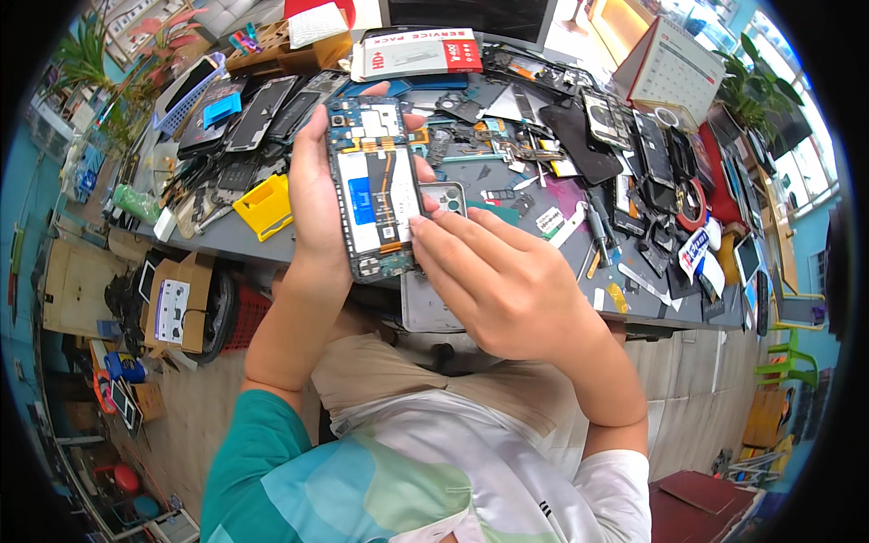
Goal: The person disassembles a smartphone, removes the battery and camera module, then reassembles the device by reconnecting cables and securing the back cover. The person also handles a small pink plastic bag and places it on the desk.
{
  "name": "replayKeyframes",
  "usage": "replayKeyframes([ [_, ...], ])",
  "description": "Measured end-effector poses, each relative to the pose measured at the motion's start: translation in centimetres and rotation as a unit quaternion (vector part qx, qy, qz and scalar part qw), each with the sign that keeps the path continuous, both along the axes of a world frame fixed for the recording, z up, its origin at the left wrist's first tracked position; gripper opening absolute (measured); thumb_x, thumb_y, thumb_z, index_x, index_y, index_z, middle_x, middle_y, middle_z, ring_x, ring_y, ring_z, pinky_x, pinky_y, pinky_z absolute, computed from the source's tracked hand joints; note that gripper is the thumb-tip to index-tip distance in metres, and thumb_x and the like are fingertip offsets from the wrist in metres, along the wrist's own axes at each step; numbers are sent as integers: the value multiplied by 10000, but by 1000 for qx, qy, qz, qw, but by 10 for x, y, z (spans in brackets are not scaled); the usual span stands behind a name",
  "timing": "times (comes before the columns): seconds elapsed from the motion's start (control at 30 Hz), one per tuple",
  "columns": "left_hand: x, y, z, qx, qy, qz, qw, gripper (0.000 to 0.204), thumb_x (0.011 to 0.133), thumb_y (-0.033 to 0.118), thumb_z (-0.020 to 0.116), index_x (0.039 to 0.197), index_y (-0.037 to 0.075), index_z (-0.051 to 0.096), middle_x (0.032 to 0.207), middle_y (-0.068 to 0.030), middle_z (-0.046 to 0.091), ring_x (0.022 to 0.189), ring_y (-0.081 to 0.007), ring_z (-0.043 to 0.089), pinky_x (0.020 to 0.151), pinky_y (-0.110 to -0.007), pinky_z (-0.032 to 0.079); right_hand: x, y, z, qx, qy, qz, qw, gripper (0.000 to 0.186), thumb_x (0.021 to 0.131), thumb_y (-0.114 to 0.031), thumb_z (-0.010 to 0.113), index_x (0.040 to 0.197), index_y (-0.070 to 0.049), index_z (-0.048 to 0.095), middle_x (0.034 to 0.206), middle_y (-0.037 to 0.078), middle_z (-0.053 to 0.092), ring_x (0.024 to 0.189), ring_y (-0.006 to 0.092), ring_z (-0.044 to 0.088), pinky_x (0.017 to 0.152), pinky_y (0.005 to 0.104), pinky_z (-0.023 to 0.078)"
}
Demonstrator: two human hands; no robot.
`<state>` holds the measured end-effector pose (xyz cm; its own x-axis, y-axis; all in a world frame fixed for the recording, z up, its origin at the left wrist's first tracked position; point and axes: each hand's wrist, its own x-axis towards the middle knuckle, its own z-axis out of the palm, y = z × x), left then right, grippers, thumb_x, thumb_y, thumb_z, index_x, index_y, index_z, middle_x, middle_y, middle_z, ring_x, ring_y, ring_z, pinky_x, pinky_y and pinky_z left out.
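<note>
My left hand (319,204) holds an opened smartphone (398,185) upright over the table's front edge, thumb along its left side and fingertips round its right side. Its back is off, baring a blue circuit board at the top, a white battery with a blue label, and orange ribbon cables. The bunched fingers of my right hand (498,281) grip the phone's lower right edge beside the battery; its thumb is hidden. Behind and below the phone, a silver back cover (424,312) with camera holes lies on the table edge, partly covered by my right hand.
Loose phone parts, screens and cables crowd the grey table (534,240). A yellow plastic piece (265,208) lies left, a screwdriver (597,233) and blade-like strips right. Farther back are a white-and-red box (421,52), a desk calendar (670,68) and a monitor (471,18).
</note>
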<state>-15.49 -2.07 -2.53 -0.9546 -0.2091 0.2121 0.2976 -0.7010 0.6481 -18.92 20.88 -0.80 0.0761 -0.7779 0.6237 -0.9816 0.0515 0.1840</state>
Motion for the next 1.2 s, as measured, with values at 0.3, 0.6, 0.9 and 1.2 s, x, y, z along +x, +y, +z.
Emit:
replayKeyframes([
  [0.3, 2, 0, 1, -22, -3, 5, 1000, 708, 1178, 543, 294, 1628, 21, 455, 1329, -275, 687, 886, -377, 789, 676, -555, 714, 1, -6, -4, 5, 2, 6, 1000, 336, 877, -147, 706, 1094, 97, 782, 1246, 219, 757, 1140, 343, 770, 989, 456, 636],
  [0.6, 7, -2, 3, -15, -11, -3, 1000, 727, 1184, 529, 283, 1669, 0, 398, 1357, -297, 690, 900, -380, 793, 695, -544, 723, 5, -8, -5, 26, 100, 30, 994, 392, 891, -185, 715, 1065, 163, 761, 1218, 318, 735, 1098, 439, 756, 983, 505, 641],
  [0.9, 7, -3, -2, 17, -13, -27, 999, 727, 1178, 545, 299, 1682, 31, 405, 1430, -313, 648, 945, -418, 788, 733, -613, 709, 0, -8, -5, 2, 79, 37, 996, 385, 892, -214, 731, 1060, 130, 768, 1212, 300, 740, 1109, 422, 760, 983, 509, 645],
  [1.2, 13, -16, -20, 13, 17, 21, 1000, 730, 1193, 514, 319, 1752, 45, 301, 1498, -291, 601, 962, -376, 713, 718, -572, 715, -50, 32, 4, -68, -106, -54, 991, 334, 779, -97, 825, 1083, 3, 728, 1175, 163, 738, 960, 317, 746, 785, 412, 640],
])
